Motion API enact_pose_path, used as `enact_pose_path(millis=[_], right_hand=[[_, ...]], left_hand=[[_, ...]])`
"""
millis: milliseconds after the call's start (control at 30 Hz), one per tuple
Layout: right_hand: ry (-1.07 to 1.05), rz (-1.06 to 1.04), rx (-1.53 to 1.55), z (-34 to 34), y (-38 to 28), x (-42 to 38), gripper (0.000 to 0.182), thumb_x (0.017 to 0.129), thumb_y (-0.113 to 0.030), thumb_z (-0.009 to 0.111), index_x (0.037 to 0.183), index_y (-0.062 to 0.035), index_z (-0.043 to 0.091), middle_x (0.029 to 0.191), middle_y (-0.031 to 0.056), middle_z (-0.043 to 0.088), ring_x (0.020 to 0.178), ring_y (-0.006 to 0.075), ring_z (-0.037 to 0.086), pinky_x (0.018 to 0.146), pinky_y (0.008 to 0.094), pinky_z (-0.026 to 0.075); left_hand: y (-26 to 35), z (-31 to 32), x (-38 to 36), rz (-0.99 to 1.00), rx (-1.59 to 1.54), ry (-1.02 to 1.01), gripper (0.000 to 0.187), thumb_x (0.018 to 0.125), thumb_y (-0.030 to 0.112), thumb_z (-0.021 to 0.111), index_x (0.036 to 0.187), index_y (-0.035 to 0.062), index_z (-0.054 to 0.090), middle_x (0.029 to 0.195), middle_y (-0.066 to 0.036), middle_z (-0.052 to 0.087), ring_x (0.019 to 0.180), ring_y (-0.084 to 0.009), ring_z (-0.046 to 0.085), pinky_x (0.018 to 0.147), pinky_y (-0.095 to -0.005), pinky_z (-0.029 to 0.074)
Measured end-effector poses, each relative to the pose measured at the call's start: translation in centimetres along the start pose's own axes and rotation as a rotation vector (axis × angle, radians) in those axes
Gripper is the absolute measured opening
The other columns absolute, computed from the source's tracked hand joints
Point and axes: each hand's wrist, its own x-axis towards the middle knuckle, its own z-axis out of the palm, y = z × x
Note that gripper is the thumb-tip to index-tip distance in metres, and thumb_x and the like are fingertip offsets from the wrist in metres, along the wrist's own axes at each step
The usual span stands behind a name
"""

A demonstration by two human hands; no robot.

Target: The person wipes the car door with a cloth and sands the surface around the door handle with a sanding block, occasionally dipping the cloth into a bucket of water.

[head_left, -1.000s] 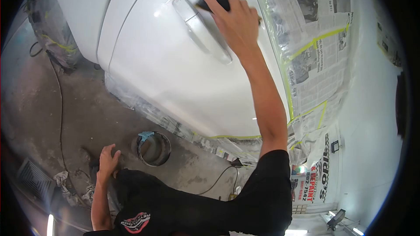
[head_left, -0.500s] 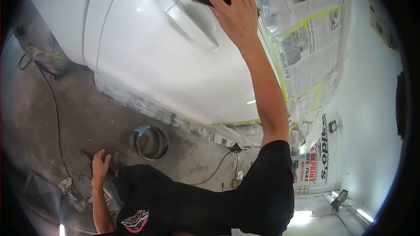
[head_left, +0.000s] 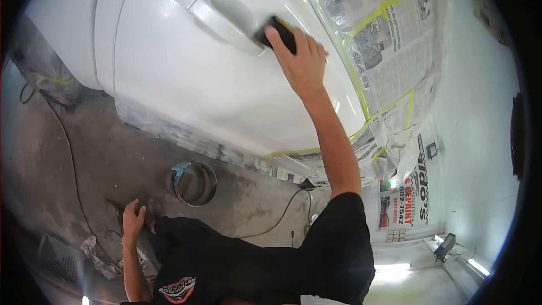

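Observation:
My right hand point(head_left: 305, 65) is wrapped round a black sanding block point(head_left: 276, 35) with a yellowish edge. It presses the block on the white car door point(head_left: 226, 101), just beside the lower end of the door handle point(head_left: 217, 20). The block's underside is hidden against the panel. My left hand point(head_left: 133, 220) hangs low at my side with its fingers apart and nothing in it. Nearest to it on the floor stands a round bucket point(head_left: 194, 183) of murky water, a blue cloth point(head_left: 180, 168) draped over its rim.
Newspaper point(head_left: 389, 45) held by yellow-green masking tape point(head_left: 354, 79) covers the car beside the door. More paper lines its lower edge. A dark hose point(head_left: 68, 141) and a crumpled cloth point(head_left: 97, 257) lie on the floor near a square grate point(head_left: 58, 254).
My right hand has slid the sanding block down the door, from above the handle to beside its lower end. My view has shifted slightly; my left hand stays low.

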Motion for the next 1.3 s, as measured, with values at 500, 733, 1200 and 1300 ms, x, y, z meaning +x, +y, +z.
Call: enact_pose_path(millis=[500, 733, 1200, 1300], right_hand=[[0.122, -0.083, 0.029, 0.7, -0.4, 9.5, 0.059, 0.078, -0.018, 0.078, 0.130, -0.0393, 0.059, 0.102, 0.0017, 0.060, 0.081, 0.0230, 0.062, 0.066, 0.0379, 0.049], [0.116, -0.142, -0.012, 1.7, -2.6, 11.8, 0.058, 0.080, -0.019, 0.077, 0.132, -0.0391, 0.058, 0.100, 0.0028, 0.059, 0.079, 0.0222, 0.057, 0.061, 0.0372, 0.044], [0.169, -0.045, 0.040, 2.0, -7.0, 17.4, 0.045, 0.086, -0.012, 0.065, 0.126, -0.0323, 0.060, 0.096, 0.0042, 0.056, 0.083, 0.0232, 0.058, 0.067, 0.0418, 0.045], [0.204, -0.083, 0.048, 3.7, -8.7, 23.0, 0.042, 0.087, -0.014, 0.063, 0.125, -0.0319, 0.061, 0.097, 0.0048, 0.057, 0.085, 0.0239, 0.059, 0.069, 0.0433, 0.046]], left_hand=[[-1.8, -0.4, -3.3, -0.138, -0.031, 0.066, 0.048, 0.087, 0.021, 0.073, 0.123, -0.0070, 0.062, 0.114, -0.027, 0.067, 0.106, -0.0386, 0.066, 0.092, -0.0437, 0.052], [-1.6, -0.9, -2.5, -0.081, -0.040, 0.056, 0.046, 0.087, 0.021, 0.073, 0.123, -0.0071, 0.062, 0.114, -0.027, 0.067, 0.106, -0.0380, 0.066, 0.091, -0.0429, 0.052], [-2.5, -2.9, -2.4, -0.134, 0.003, 0.064, 0.046, 0.086, 0.018, 0.073, 0.123, -0.0068, 0.062, 0.114, -0.027, 0.067, 0.106, -0.0381, 0.067, 0.091, -0.0420, 0.053], [-2.0, -2.5, -2.0, -0.086, 0.041, 0.056, 0.047, 0.086, 0.019, 0.073, 0.123, -0.0069, 0.062, 0.114, -0.027, 0.067, 0.106, -0.0379, 0.067, 0.091, -0.0419, 0.053]])
